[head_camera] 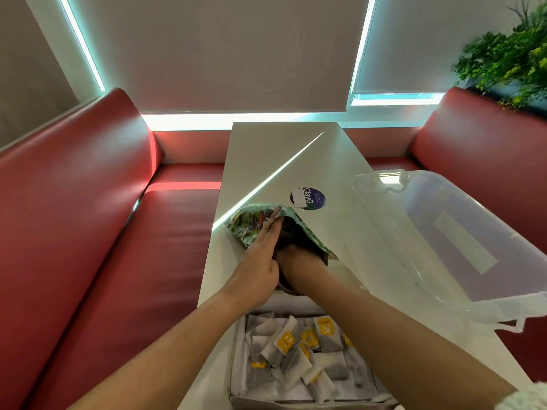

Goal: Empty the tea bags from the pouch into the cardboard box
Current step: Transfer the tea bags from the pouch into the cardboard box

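To either side, red padded benches (88, 232), with a green plant (509, 60) above the right one. Between them, a long white table (281, 155), running straight away from the viewer. Over its right edge, a clear plastic tub (444, 232), tilted, with a pale rectangular label on its side. At the near end of the table, an open cardboard box (260, 403), white inside, grey-brown along its front rim.

Just beyond the box, held above the table, the pouch (251, 223): long axis along the table and leaning a little leftward, closed end pointing away and up, mouth turned back toward the box and just over its far edge. Glossy outside, printed in leafy green and white with touches of red; dark inside; nothing legible on it.

Against its left face, the left hand (260, 261), fingers straight and pressed together, thumb bent at the mouth's edge, pinching the pouch wall. Inside the mouth, the right hand (296, 261), sunk past the knuckles, fingers hidden, grip impossible to tell.

In the box, a loose heap of tea bags (296, 356): white paper squares with dark fill, yellow tags on strings, print on the tags too small to read.

Past the pouch on the table, a round dark blue sticker (313, 199) reading "ClayG" in white, smaller lines unreadable, partly under a small white tag (298, 198).
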`<state>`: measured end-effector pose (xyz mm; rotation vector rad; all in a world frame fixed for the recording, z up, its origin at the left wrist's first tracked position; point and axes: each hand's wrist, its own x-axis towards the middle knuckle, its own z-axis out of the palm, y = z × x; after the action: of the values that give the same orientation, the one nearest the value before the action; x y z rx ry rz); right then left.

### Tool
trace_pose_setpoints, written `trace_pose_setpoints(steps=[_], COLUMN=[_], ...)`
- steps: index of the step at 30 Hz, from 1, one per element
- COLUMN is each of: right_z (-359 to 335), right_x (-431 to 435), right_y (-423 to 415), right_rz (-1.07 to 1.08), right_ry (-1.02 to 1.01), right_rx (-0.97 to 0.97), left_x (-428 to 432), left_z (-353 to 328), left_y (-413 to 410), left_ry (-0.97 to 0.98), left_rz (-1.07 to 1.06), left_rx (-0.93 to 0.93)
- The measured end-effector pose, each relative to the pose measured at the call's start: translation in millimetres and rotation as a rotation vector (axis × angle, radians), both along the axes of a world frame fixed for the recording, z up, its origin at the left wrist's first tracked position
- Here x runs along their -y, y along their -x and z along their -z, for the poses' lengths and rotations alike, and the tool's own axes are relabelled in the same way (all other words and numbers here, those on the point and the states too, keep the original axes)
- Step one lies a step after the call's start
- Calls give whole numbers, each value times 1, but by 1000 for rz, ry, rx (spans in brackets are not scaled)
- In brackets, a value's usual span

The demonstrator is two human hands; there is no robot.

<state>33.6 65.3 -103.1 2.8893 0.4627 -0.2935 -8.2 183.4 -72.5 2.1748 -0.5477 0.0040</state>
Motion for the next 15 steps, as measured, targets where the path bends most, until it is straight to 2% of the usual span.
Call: trace_pose_setpoints(steps=[7, 12, 15], right_z=[-12, -26, -24], right_x=[8, 38, 57], right_y=[32, 93, 133], right_rz=[-26, -131, -184], right_ry=[-172, -535, -658], right_rx=[212, 509, 481], left_x=[-1, -7, -8], left_z=[-2, 0, 1], left_y=[-1, -6, -7], left_ry=[2, -25, -45], left_rz=[-10, -4, -11], left_rx=[20, 41, 50])
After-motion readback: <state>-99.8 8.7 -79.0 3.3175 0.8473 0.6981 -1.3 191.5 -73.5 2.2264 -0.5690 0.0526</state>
